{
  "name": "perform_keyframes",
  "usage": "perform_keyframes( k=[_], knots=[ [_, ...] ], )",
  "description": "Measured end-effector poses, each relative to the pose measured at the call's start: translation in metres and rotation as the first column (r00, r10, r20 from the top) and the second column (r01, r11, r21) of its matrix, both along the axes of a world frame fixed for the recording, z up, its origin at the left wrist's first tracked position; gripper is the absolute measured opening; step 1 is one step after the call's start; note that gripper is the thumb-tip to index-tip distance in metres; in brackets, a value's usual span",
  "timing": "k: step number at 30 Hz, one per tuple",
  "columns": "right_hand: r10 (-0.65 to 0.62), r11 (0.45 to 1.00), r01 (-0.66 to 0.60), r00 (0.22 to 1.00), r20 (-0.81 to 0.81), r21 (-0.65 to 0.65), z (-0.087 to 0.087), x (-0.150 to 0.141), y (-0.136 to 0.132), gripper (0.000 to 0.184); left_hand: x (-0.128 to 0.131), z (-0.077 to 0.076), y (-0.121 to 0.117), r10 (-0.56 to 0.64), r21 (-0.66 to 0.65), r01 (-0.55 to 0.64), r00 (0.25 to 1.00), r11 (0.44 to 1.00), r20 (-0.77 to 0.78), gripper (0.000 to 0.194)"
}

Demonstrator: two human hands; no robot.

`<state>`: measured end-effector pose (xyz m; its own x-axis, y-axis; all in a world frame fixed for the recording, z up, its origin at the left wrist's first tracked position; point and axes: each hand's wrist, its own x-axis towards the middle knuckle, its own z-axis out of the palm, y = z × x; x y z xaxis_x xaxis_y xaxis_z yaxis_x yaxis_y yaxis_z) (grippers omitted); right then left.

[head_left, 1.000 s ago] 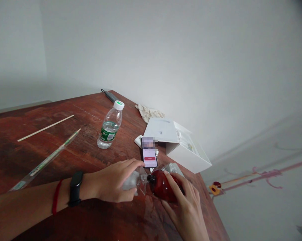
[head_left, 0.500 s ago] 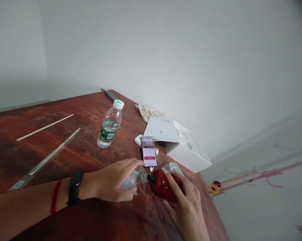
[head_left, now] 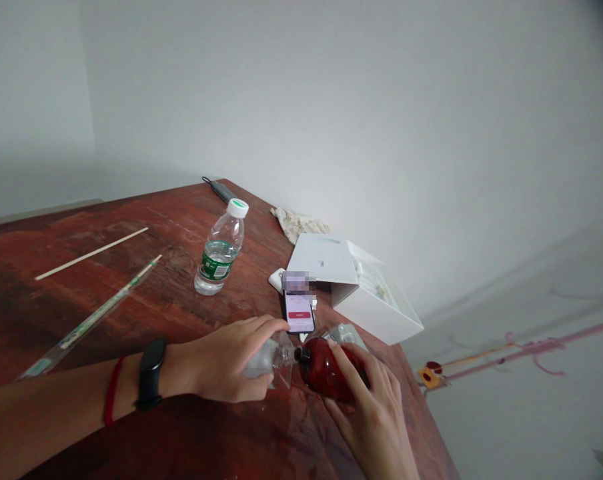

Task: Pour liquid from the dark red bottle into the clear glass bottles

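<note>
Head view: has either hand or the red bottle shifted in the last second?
No visible change. The left hand stays on the clear plastic wrapper at the neck of the red bottle, the right hand stays on the bottle's body. Phone, water bottle and white box unmoved.

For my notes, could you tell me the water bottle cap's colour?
White, green on top; head view.

A water bottle is stood upright at frame centre on the table. Two sticks are laid at left. A phone, white box and cloth are seen right of centre.
</note>
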<state>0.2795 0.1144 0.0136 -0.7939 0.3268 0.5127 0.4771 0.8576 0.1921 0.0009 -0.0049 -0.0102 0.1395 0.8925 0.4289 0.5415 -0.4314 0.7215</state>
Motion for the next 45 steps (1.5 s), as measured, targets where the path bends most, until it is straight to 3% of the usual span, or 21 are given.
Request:
perform_keyframes(
  k=[45],
  knots=[
    [0.013,0.999,-0.013,1.0,0.002,0.05,0.0006,-0.0013,0.0004,0.059,-0.0011,-0.0004,0.0007,0.0,-0.018,0.0,1.0,1.0,0.0,0.07]
  ],
)
